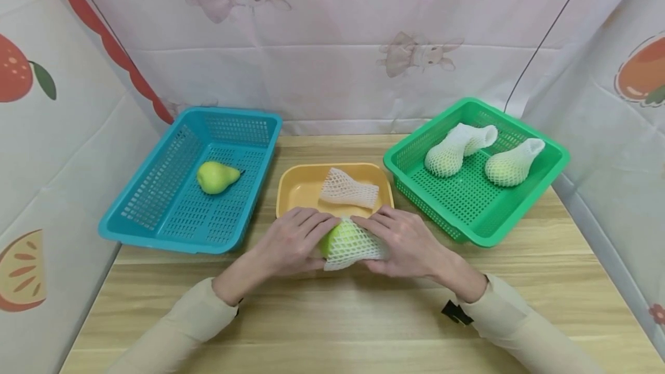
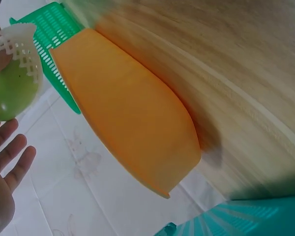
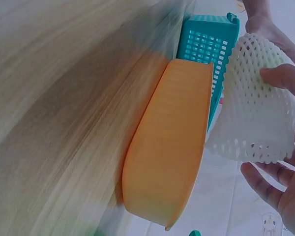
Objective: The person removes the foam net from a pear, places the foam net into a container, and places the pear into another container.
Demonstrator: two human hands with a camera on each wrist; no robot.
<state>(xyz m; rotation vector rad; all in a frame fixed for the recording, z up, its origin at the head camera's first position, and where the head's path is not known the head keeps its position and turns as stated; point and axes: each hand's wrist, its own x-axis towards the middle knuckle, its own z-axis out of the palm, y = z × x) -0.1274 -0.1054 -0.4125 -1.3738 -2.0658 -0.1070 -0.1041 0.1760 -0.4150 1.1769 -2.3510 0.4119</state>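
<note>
In the head view a green pear (image 1: 327, 241) lies between both hands, partly inside a white foam net sleeve (image 1: 353, 245). My left hand (image 1: 293, 241) grips the pear's bare end at the sleeve's left opening. The left wrist view shows that hand's thumb on the net edge, with several fingers spread below the pear (image 2: 14, 91). On the other side, my right hand (image 1: 407, 241) holds the narrower end of the sleeve between thumb and fingers. The right wrist view has its thumb pressing on the foam net (image 3: 255, 108). Most of the pear is hidden by net and hands.
Just beyond the hands stands a yellow tray (image 1: 296, 189) with a flat foam net sleeve (image 1: 349, 189) in it. A blue basket (image 1: 140, 235) at left holds one bare pear (image 1: 217, 178). The green basket (image 1: 478, 229) at right contains several netted pears (image 1: 506, 166).
</note>
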